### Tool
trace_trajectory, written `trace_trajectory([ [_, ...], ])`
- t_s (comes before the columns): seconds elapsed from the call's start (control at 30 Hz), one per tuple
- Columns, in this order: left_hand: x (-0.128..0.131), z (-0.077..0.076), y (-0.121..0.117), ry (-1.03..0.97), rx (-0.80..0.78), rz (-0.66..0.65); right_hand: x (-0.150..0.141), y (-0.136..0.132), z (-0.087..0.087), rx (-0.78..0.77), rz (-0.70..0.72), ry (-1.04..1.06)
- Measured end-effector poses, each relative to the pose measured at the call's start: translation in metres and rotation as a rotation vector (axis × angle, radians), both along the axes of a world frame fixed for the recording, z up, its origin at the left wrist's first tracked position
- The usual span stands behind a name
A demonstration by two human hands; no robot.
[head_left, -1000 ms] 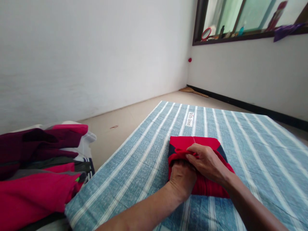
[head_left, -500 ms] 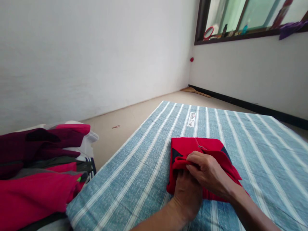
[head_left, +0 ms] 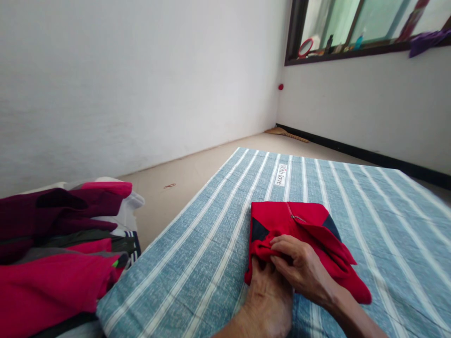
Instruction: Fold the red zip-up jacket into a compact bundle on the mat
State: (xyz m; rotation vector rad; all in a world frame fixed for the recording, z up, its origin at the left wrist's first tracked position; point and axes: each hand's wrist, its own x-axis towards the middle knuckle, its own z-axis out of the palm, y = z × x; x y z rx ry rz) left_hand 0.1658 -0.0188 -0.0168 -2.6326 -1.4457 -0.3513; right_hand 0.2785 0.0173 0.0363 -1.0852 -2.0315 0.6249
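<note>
A folded red jacket (head_left: 271, 213) with dark navy patches and a front zipper lies on a blue-and-white striped cloth surface (head_left: 197, 234). My left hand (head_left: 269, 295) is at its near left edge, the fingertips tucked under the bunched red fabric and hidden. My right hand (head_left: 299, 263) is closed on the same gathered fold from above, thumb and fingers pinching it. Part of the jacket spreads out to the right, past my right wrist.
A heap of clothes (head_left: 70, 281) in pink, maroon and dark green sits at the left. A white wall (head_left: 141, 84) stands behind. On the floor in the far corner lies a hand broom (head_left: 285, 134). A window sill (head_left: 338, 54) holds small items.
Both hands have shifted slightly toward me with the gathered fold. The jacket's right part now reaches further out, and more of the navy patches shows.
</note>
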Motion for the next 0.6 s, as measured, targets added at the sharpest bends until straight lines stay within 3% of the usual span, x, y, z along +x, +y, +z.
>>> trace_trajectory([
  [0.17,-0.009,0.001,-0.014,-0.088,0.064,-0.102,0.006,-0.002,-0.01,-0.063,0.078,0.015],
  [0.27,-0.03,0.022,-0.017,-0.219,0.045,-0.227,0.007,-0.004,-0.014,-0.023,0.084,-0.003],
  [0.33,-0.046,0.043,-0.012,-0.311,-0.09,-0.293,0.006,-0.007,-0.015,0.027,0.073,-0.029],
  [0.4,-0.058,0.062,0.001,-0.449,-0.164,-0.22,0.004,-0.009,-0.017,0.088,0.069,-0.061],
  [0.47,-0.065,0.069,0.016,-0.547,-0.095,-0.091,0.003,-0.011,-0.019,0.14,0.072,-0.092],
  [0.6,-0.064,0.051,0.039,-0.439,-0.064,-0.007,0.002,-0.014,-0.022,0.168,0.065,-0.145],
])
